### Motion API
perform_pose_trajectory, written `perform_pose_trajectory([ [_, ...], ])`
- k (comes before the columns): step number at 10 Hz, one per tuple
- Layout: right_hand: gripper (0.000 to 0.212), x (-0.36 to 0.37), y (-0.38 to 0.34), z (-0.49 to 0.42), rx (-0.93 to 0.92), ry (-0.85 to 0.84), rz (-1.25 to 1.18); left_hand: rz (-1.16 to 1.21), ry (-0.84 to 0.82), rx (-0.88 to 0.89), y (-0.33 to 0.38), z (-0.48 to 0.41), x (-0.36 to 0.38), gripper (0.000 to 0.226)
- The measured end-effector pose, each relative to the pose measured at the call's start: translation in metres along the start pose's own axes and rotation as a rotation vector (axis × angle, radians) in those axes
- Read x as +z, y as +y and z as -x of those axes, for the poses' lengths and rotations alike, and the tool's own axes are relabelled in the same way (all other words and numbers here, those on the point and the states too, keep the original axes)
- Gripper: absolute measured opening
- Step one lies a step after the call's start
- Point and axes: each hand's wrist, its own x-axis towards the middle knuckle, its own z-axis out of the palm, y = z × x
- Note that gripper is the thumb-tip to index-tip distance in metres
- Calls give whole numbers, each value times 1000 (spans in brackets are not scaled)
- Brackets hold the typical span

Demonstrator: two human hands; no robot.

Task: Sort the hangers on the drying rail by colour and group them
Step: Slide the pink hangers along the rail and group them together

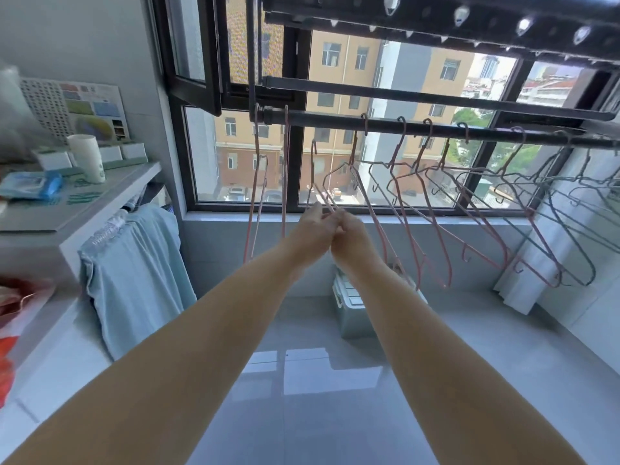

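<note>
A black drying rail (335,121) runs across the window. Two pink hangers (255,182) hang at its left end. Several more pink hangers (414,199) hang tilted along the middle, and several grey hangers (570,209) hang at the right. One pink hanger (323,182) is off the rail, its hook free below the bar. My left hand (313,229) and my right hand (350,234) meet below it, and both pinch its lower wire.
A white shelf unit (84,203) at the left carries a cup, boxes and a blue packet, with a pale blue cloth (134,273) draped below. A pale storage box (352,307) stands on the floor under the window. A second rail (436,99) runs above.
</note>
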Motion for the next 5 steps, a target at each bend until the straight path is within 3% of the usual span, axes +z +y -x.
perform_pose_trajectory([
  [2, 27, -11, 64, 66, 261, 59, -227, -59, -58, -101, -45, 22, 29, 65],
  [5, 34, -137, 131, 163, 395, 71, -673, -520, -80, -159, -125, 35, 7, 73],
])
